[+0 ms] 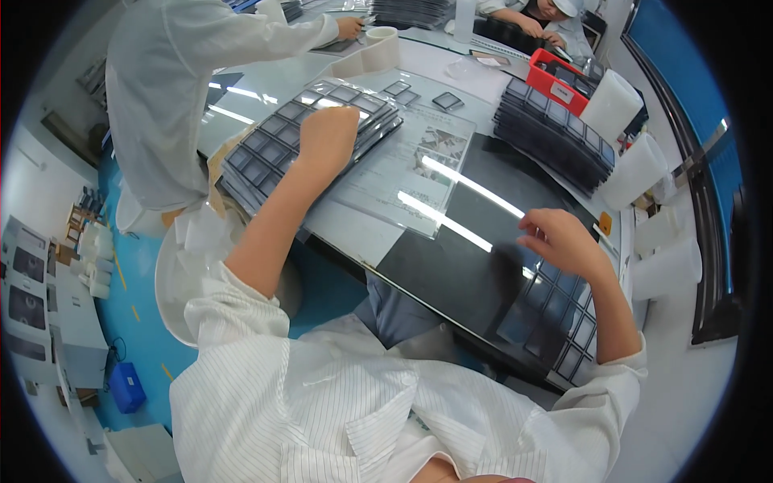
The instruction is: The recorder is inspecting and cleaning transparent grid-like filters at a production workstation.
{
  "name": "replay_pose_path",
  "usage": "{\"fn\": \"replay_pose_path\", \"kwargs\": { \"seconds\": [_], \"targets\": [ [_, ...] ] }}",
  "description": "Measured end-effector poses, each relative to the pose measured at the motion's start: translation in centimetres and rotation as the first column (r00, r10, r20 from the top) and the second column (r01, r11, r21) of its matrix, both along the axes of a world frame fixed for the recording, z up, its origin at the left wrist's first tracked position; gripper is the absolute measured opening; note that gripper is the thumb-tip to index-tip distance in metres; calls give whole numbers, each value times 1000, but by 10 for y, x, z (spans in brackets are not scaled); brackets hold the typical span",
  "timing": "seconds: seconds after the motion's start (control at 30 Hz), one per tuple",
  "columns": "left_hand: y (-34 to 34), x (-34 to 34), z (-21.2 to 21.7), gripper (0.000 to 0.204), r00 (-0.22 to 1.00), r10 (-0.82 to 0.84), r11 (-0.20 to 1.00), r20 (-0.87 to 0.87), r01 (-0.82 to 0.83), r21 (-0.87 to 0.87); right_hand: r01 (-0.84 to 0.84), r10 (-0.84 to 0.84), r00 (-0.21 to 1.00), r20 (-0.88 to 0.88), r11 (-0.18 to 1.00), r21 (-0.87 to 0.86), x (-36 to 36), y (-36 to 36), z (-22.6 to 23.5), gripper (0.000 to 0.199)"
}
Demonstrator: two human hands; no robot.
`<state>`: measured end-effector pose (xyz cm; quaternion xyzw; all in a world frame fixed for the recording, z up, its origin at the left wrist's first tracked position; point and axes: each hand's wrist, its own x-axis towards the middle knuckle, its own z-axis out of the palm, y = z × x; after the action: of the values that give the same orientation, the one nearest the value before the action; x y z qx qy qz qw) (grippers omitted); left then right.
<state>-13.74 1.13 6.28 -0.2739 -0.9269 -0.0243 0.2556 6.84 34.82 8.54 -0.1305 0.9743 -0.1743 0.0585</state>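
Note:
My left hand (328, 137) is over a stack of black grid trays (278, 129) with clear square pockets, on the left part of the table. Its back faces me, and its bent fingers are hidden, so whatever they touch does not show. My right hand (568, 241) hovers above the dark mat, fingers loosely curved and apart, with nothing visible in them. Beneath and beside that wrist lies another black grid tray (555, 314) near the table's front right edge. Behind the left stack lie small framed square pieces (448, 101).
A clear sheet over printed paper (427, 161) covers the table's middle. At the right stand a tall tray stack (551, 133), a red bin (560, 80) and white rolls (612, 105). One co-worker (161, 97) reaches in from the left; another (535, 24) sits across.

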Motion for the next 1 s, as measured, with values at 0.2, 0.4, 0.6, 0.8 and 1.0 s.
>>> {"fn": "replay_pose_path", "kwargs": {
  "seconds": [0.2, 0.4, 0.6, 0.8, 1.0],
  "targets": [
    [43, -50, -10, 19, 990, -139, 969, 0, 136, 208, -111, 110, 993, 48, 994, 18, -1, -22, -8, 18],
    [55, -72, -27, 23, 999, -22, 991, -37, 27, 134, -366, 387, 917, 93, 912, -186, 40, -40, -33, 11],
    [63, -74, -27, 22, 998, 2, 1000, -67, -1, 22, -432, 416, 899, -141, 894, -117, 61, -27, -60, 14],
    [70, -82, -32, 12, 986, -27, 999, -165, 21, -36, -430, 417, 895, -157, 901, -55, 66, -24, -54, 18],
    [64, -84, -32, 12, 982, -41, 999, -182, 44, 15, -380, 384, 923, 16, 918, -114, 54, -22, -41, 23]
  ]
}}
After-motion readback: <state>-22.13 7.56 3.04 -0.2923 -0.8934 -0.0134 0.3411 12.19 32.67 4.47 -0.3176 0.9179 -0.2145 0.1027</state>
